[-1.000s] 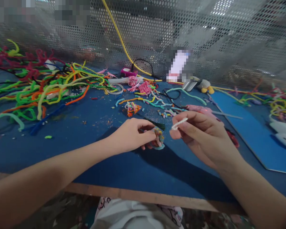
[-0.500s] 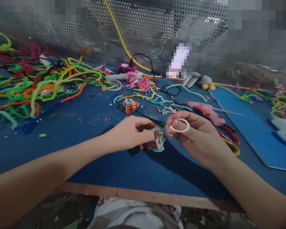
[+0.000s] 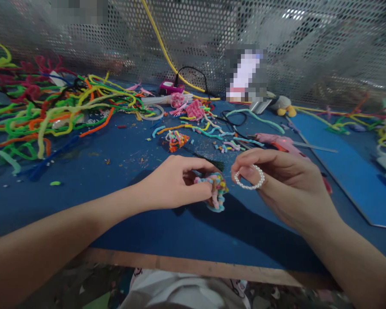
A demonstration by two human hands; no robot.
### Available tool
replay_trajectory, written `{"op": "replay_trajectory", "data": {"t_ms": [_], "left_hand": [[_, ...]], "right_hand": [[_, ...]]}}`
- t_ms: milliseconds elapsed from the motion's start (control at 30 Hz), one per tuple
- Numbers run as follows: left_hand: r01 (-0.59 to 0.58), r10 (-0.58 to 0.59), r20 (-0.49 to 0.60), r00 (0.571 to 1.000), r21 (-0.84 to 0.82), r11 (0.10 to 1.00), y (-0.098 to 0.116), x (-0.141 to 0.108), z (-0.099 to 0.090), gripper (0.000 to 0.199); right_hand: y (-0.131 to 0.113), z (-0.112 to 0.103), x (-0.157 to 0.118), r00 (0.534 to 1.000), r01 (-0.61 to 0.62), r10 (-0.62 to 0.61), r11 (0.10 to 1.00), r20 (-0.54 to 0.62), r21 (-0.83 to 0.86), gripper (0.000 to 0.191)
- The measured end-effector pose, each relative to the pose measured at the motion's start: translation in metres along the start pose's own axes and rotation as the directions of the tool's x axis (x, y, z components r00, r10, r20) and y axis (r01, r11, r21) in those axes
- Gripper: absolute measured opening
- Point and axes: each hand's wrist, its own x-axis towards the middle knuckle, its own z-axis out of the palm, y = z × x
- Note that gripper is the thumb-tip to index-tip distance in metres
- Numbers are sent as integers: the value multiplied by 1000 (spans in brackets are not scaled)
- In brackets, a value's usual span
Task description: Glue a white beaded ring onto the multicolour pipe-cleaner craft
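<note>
My left hand [image 3: 176,182] pinches a small multicoloured pipe-cleaner bundle [image 3: 217,191] just above the blue table [image 3: 122,223]. Close to its right, my right hand [image 3: 283,184] holds a small ring of white pearl beads [image 3: 250,177] between thumb and fingers. The ring faces the camera, a short gap from the bundle. Both hands hover over the near middle of the table.
A heap of long coloured pipe cleaners [image 3: 48,116] covers the far left. Cut pipe-cleaner bits [image 3: 199,128] lie in the middle. A pink glue gun [image 3: 276,141] lies behind my right hand, a tape roll [image 3: 152,112] farther back. A perforated metal screen [image 3: 193,43] closes the back.
The bead ring turned from edge-on to a full circle facing the camera, and my right hand moved slightly lower. My left hand lifted the bundle a little and turned it.
</note>
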Motion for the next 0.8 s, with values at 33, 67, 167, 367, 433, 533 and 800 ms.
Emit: {"op": "replay_trajectory", "data": {"t_ms": [33,67,167,367,433,533,800], "left_hand": [[-9,9,-6,1000,13,1000,0,0,0,28],[-16,16,-8,1000,20,1000,-1,-1,0,28],[-17,18,-14,1000,27,999,-2,-1,0,29],[-9,10,-9,1000,51,999,0,-1,0,30],[-9,9,-3,1000,48,999,0,-1,0,30],[-12,12,-1,1000,43,999,1,-1,0,30],[-18,19,-10,1000,73,997,1,-1,1,30]], "right_hand": [[-1,0,0,1000,0,0,1000,5,-11,8],[-1,0,-1,1000,-3,3,1000,8,-20,7],[-2,0,-1,1000,-21,22,999,10,-47,7],[-3,-1,-1,1000,-12,13,999,22,-37,7],[-3,0,-1,999,-13,13,1000,32,-19,8],[-3,0,-1,999,-18,18,1000,40,-9,8],[-3,-3,-1,999,11,-6,995,54,-102,7]]}}
